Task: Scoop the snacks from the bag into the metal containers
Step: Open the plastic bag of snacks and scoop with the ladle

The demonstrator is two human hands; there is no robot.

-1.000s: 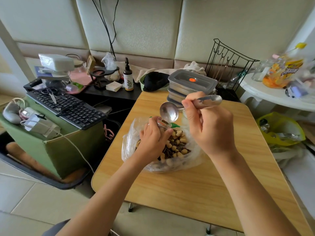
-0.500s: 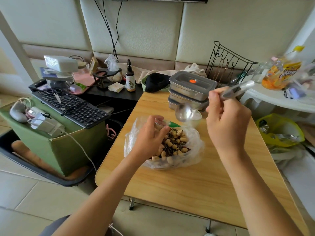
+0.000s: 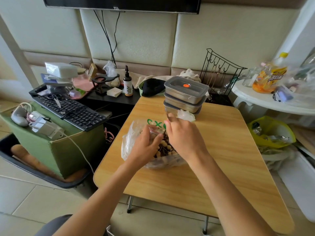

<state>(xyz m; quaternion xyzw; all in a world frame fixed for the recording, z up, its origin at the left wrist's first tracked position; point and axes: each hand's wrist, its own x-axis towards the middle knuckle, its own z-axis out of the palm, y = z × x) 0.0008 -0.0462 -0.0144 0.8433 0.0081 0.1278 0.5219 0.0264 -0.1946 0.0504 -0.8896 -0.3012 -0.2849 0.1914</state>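
Lowered from where it held the spoon up a moment ago, the right hand [image 3: 185, 139] now sits at the mouth of the bag [image 3: 129, 142], and the spoon itself can no longer be made out. Both forearms reach in from the near edge of the wooden table [image 3: 221, 159]. The left hand [image 3: 146, 146] pinches the bag's near rim between thumb and curled fingers. The right hand's fingers point toward the far rim and are blurred, so I cannot tell whether they grip anything. Between the two hands lie the snacks [image 3: 162, 148], pale round nuts mixed with dark pieces, all inside the clear plastic bag, which rests on the table. Green lettering [image 3: 156, 123] on the bag's far wall reads something like "CXC", partly hidden. Just beyond the bag stand the metal containers [image 3: 184, 99], three stacked with lids on, the top lid bearing an orange spot [image 3: 186, 85]. To the left, off the table, a black keyboard [image 3: 71, 109] lies across a green box [image 3: 56, 150]. Farther back a spray bottle [image 3: 128, 84] carries a leaf-print label too small to read. On the right, a white round table [image 3: 252, 97] holds an orange bottle [image 3: 267, 77] with a yellow label whose writing is blurred. A black wire rack [image 3: 219, 72] stands behind the containers. On the wall a television [image 3: 119, 2] shows "TCL".
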